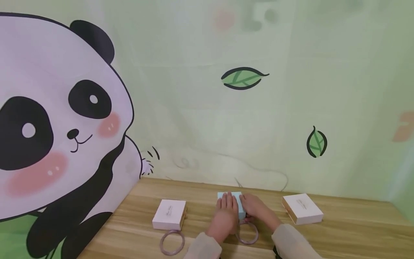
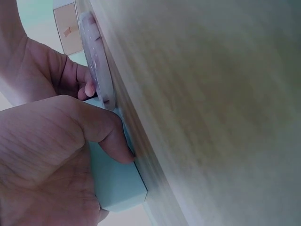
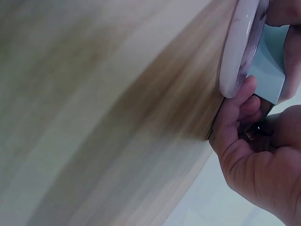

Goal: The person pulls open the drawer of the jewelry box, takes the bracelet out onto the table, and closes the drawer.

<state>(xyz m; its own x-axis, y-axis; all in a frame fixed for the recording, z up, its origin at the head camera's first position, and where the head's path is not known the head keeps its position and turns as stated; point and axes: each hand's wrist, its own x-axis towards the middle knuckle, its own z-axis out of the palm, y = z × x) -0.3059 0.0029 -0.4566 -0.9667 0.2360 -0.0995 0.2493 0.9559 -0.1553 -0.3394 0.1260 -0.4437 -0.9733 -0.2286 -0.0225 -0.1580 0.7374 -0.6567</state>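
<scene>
A small light blue box (image 1: 241, 211) lies on the wooden table between both hands. My left hand (image 1: 224, 217) spans its top with the fingers stretched forward. In the left wrist view that hand's thumb (image 2: 117, 146) bends down against the box's near side. At the box's right end, my right hand (image 1: 257, 208) has its fingers curled in and grips that end; the exact hold is partly hidden by the fingers. A pale purple bangle (image 1: 257, 233) lies just in front of the box, close to the right fingertips (image 3: 249, 87).
To the left stands a white box (image 1: 168, 214) with small lettering, and a second bangle (image 1: 161, 243) lies before it. Another white box (image 1: 303, 209) sits to the right. Behind the table (image 1: 355, 230) hangs a green backdrop (image 1: 194, 126) with a panda and leaves.
</scene>
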